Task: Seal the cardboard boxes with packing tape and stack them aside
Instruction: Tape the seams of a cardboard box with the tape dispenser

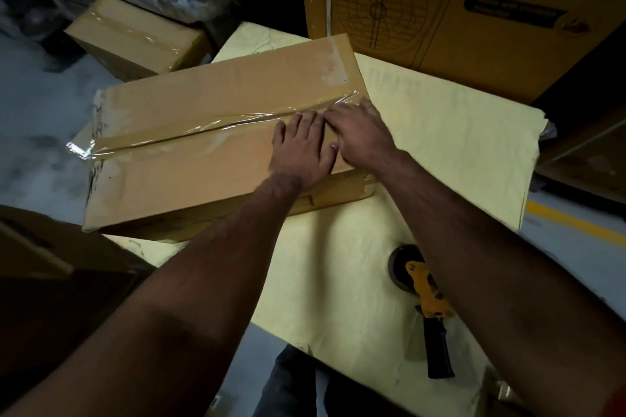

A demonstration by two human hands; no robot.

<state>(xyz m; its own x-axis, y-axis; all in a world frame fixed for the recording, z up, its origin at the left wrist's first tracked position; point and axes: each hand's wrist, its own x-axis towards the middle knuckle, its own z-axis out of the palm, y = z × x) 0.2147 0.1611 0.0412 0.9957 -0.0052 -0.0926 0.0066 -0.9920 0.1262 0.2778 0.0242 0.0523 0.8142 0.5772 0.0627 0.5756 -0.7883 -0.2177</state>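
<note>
Box: a long brown cardboard box (189,145) lay flat on a pale yellow sheet (440,132) that covered the work surface.
Long axis: it ran from the lower left of the view up to the upper right, with the right end farther from the person.
Tape: a strip of clear packing tape (189,132) ran along the centre seam, following the long axis; its loose end (79,147) hung crinkled past the left edge of the box.
Left hand: the left hand (301,149) lay palm down on the box top near its right end, fingers straight and slightly spread, pressing on the taped seam.
Right hand: the right hand (359,132) lay just beside the left, touching it, fingers extended flat over the tape at the right end of the seam.
Tape dispenser: a yellow tape dispenser with a black handle (428,308) lay on the sheet near the person, apart from the box and partly hidden by the right forearm.
Other boxes: a taped cardboard box (135,37) sat on the floor at upper left; a large printed yellow carton (440,3) stood behind the sheet.
</note>
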